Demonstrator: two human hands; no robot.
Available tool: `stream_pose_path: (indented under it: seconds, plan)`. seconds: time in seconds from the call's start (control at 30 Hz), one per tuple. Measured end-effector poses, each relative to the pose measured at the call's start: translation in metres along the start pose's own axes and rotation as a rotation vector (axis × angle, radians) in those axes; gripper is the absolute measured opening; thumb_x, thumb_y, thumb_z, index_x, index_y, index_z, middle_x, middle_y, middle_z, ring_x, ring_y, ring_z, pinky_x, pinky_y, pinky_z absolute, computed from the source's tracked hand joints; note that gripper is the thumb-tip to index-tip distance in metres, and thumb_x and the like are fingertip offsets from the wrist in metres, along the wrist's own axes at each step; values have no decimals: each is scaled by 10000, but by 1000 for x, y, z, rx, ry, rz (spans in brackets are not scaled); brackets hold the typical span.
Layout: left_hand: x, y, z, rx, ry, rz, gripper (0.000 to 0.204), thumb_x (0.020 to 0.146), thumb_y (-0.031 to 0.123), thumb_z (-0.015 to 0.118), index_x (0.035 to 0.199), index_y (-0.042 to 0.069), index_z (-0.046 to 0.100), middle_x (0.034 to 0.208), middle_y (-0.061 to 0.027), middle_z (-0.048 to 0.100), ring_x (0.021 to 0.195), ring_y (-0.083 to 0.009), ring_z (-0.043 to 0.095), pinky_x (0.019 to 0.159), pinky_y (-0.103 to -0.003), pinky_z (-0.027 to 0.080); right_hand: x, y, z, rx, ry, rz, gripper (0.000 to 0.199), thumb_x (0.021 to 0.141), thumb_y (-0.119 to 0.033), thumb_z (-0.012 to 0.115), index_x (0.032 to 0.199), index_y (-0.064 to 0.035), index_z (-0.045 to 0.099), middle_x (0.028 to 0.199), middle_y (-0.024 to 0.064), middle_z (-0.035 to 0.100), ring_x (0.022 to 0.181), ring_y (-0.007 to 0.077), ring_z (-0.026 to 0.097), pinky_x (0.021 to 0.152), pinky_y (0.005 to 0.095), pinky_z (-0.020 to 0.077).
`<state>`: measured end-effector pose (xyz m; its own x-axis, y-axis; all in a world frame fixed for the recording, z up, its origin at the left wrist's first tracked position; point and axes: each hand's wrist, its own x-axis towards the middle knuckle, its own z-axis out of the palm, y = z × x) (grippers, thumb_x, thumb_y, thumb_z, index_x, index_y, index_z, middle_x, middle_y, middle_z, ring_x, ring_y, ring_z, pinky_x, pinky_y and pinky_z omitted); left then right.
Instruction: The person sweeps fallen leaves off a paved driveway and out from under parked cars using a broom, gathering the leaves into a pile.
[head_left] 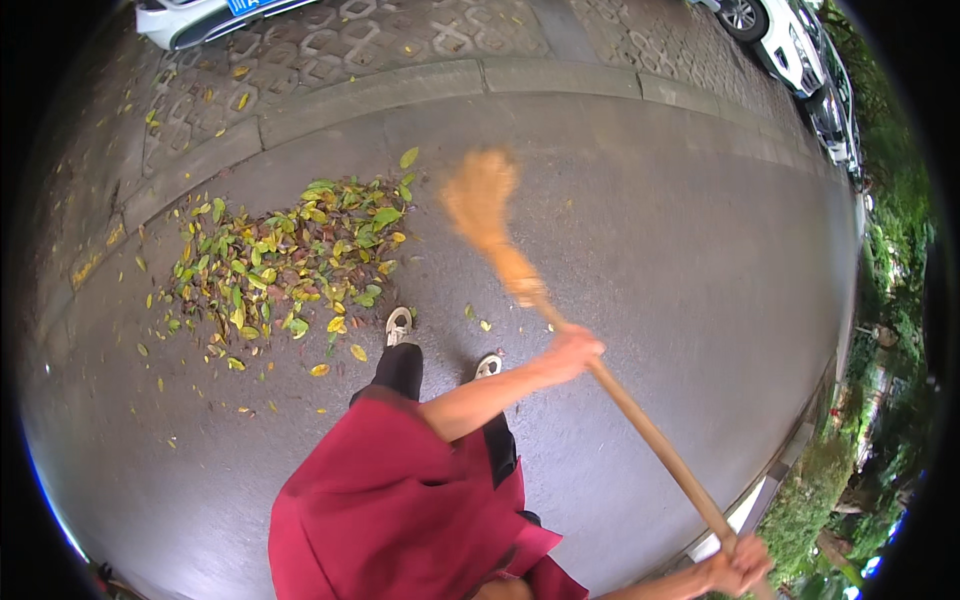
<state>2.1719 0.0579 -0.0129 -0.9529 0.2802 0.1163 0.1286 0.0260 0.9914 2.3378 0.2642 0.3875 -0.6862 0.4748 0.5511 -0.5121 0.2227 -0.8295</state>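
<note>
A broom (650, 432) with a long wooden handle slants across the view, its straw-coloured head at the upper middle and its handle running to the lower right. My left hand (573, 354) is closed round the handle a little below the head. Near the handle's far end, at the lower right, my right hand (740, 566) also grips it. The broom head is smeared by motion; I cannot tell whether it touches the ground. Left of it lies a wide heap of green, yellow and brown leaves (280, 250), with loose leaves scattered round it.
I stand on damp grey pavement (690, 270). A stone kerb (400, 92) runs along the far side, with patterned paving blocks (330, 50) beyond. White cars (740, 20) are parked at the far right and far left. Green shrubs (820, 490) line the right side.
</note>
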Motion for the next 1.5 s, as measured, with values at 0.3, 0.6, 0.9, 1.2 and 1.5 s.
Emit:
stream_pose_path:
  seconds: [0.3,0.6,0.9,1.2,1.5]
  plan:
    - [-224,-69,-245,859,263,-257,29,674,47,548,676,72,561,674,-119,552,722,-319,552,679,-439,412,-129,211,99,468,-75,678,368,871,-191,535,568,-153,330,456,-24,319,400,105,298,387,290,259]
    - [-301,44,-78,954,0,28,102,649,36,581,715,80,519,670,-103,523,715,-315,542,675,-439,391,-192,54,-143,454,191,407,373,925,-205,518,587,-155,367,479,-55,283,389,63,230,354,246,217]
    - [-374,140,331,184,-835,415,118,727,73,652,731,93,536,686,-52,542,745,-236,540,752,-391,378,-342,-301,-405,91,519,-66,394,972,-395,363,675,-145,428,490,-52,277,424,94,279,461,290,293]
    - [-419,65,429,-143,-871,439,183,641,100,709,677,79,531,685,-77,580,755,-294,594,700,-434,434,-399,-314,-381,-543,483,-14,331,949,-307,374,653,-161,354,526,-44,242,465,103,220,482,283,260]
    - [-482,-27,78,579,-223,-52,119,645,-9,613,713,44,530,684,-156,544,715,-375,558,634,-455,427,-336,-46,-282,74,152,420,314,820,-213,510,565,-170,331,432,-48,280,335,72,240,292,246,203]
